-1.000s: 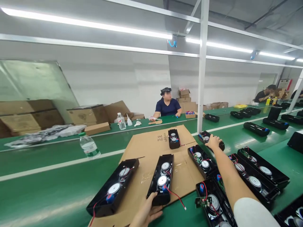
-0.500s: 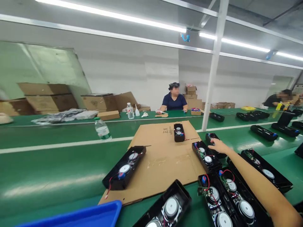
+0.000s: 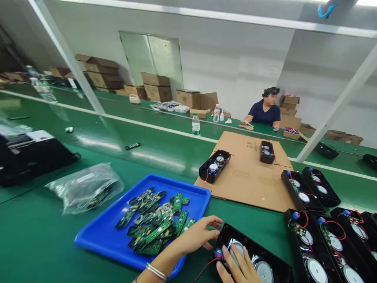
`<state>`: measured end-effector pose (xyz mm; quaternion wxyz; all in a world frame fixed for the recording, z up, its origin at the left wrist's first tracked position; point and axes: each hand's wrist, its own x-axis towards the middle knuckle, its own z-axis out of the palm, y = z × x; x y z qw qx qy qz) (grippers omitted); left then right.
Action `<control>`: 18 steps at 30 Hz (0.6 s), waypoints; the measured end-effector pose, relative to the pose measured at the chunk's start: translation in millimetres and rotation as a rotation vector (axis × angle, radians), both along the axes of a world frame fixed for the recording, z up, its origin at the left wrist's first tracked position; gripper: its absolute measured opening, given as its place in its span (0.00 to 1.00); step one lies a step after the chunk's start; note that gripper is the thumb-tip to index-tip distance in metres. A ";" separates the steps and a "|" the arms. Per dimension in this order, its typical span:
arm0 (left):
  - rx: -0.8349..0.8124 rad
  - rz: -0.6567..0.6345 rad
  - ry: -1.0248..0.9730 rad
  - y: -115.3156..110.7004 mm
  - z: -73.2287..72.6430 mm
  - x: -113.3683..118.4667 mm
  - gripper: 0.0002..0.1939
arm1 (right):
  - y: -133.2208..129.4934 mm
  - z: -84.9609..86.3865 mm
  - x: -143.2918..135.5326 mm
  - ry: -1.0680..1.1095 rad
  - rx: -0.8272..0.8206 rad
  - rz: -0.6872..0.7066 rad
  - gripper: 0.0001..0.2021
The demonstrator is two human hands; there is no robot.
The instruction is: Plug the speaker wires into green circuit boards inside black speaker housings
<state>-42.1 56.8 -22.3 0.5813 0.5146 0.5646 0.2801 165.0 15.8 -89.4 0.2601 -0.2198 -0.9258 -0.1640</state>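
A black speaker housing (image 3: 272,255) with two round silver-backed speakers lies at the front, slanting toward the lower right. A blue-and-red part (image 3: 218,254) with a red wire sits at its left end. My left hand (image 3: 197,235), wearing a bangle, is at that end, its fingers apart and curved; contact with the housing's edge is unclear. My right hand (image 3: 240,269) rests over the speaker nearest that end, fingers spread and nothing gripped. To the left, a blue tray (image 3: 106,239) holds many green circuit boards (image 3: 159,232), partly behind my left forearm.
More speaker housings (image 3: 309,239) stand close on the right. Two lie on a cardboard sheet (image 3: 247,181) ahead. A plastic bag (image 3: 85,188) with boards lies left of the tray. A bottle (image 3: 196,125) stands farther back, and a person (image 3: 265,112) sits across the bench.
My view has swung left and down, bringing the tray of boards into sight. My right hand has come back from a housing at the far right to the front one; my left hand has appeared.
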 end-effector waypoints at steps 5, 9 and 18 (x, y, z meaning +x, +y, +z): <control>0.124 0.218 0.164 -22.2 3.7 -61.9 0.20 | -17.2 21.2 -42.6 0.260 -0.137 -0.051 0.09; 0.226 0.367 0.516 -9.9 2.5 -100.7 0.15 | -15.6 62.3 -49.0 0.301 -0.384 0.024 0.12; 0.212 0.285 0.926 27.8 -6.5 -93.2 0.10 | -27.0 87.8 -46.4 0.904 -0.916 0.040 0.08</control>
